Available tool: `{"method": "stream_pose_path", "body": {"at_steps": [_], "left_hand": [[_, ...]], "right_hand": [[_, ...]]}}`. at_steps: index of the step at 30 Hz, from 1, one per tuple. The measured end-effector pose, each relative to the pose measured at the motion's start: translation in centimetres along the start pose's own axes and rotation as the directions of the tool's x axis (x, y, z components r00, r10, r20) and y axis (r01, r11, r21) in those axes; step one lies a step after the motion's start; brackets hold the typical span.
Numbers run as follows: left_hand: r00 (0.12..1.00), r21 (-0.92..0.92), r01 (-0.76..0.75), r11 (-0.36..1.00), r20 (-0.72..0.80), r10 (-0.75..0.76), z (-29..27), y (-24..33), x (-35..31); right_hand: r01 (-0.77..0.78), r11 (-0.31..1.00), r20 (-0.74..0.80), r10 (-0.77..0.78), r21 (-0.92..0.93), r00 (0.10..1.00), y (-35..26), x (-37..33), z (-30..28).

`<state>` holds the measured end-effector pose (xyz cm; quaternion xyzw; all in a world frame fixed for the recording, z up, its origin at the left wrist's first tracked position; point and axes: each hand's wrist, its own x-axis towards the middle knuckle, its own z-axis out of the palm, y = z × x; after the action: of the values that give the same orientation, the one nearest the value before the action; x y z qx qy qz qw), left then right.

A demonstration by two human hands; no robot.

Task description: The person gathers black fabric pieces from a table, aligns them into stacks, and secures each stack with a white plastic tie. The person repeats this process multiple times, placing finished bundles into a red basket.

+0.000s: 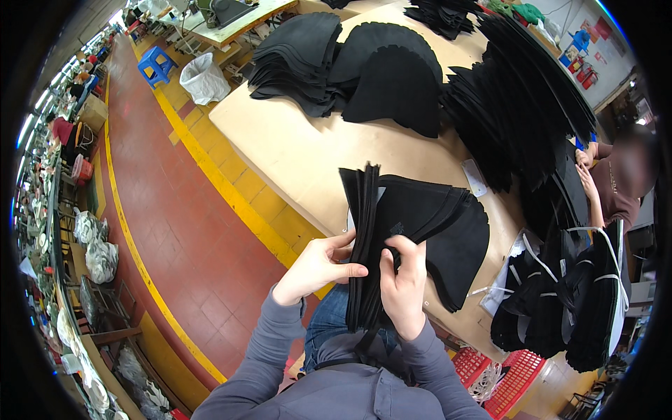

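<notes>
Starting at the far left, the blue stool (157,66) and the white-lined bin (204,78) stand well apart from the work, no threat there; then the stacks of black pieces (297,56) at the table's far end, their edges uneven, so a bump could well send the layers sliding. Now the left hand (318,267), thumb across the front of the upright black sheaf (365,238), fingers wrapped around its left side, holding it firmly. That sheaf stands at the table's near edge, its lower end hanging over the lap, and here's the danger: should that one grip loosen, inner layers could slip out downward, since little seems to support them below. Right hand (406,290) next, fingers curled and narrow, thumb near the index at the sheaf's right side; whether a layer is pinched between them, I cannot tell. Pull too hard there and the edges may go out of line. Just beyond, fanned black pieces (458,245) lie on the table (280,157); a stray forearm could spread them further. Rightmost, the tied bundles (560,294) crowd the edge, and a co-worker's hand (589,183) is at the tall black pile (521,91), where a knock might topple it.
</notes>
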<state>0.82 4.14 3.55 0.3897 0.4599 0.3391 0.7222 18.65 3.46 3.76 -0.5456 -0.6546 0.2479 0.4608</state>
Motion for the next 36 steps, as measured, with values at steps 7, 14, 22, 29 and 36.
{"method": "stream_pose_path", "body": {"at_steps": [7,14,22,29,36], "left_hand": [[1.000,0.043,0.020,0.999,0.005,-0.020,0.2,1.0,-0.3],[1.000,0.032,0.018,0.999,-0.001,-0.018,0.0,0.7,-0.1],[0.999,0.045,0.035,0.998,0.006,-0.035,-0.1,1.1,-0.2],[0.991,0.050,-0.133,0.990,0.033,0.132,-0.5,-0.8,0.4],[0.999,0.050,-0.030,0.998,0.034,0.028,-0.8,-0.6,0.2]], "right_hand": [[0.021,1.000,0.106,-0.021,0.006,0.994,-0.4,0.9,-0.6],[-0.018,1.000,0.149,0.021,-0.022,0.989,-0.3,0.8,-0.9],[-0.010,0.999,0.095,0.013,-0.037,0.995,-0.2,0.6,-0.5],[0.042,0.999,0.105,-0.040,-0.013,0.994,-1.4,1.3,-0.6],[-0.058,0.997,0.169,0.048,0.053,0.984,-1.1,1.3,-0.8]]}}
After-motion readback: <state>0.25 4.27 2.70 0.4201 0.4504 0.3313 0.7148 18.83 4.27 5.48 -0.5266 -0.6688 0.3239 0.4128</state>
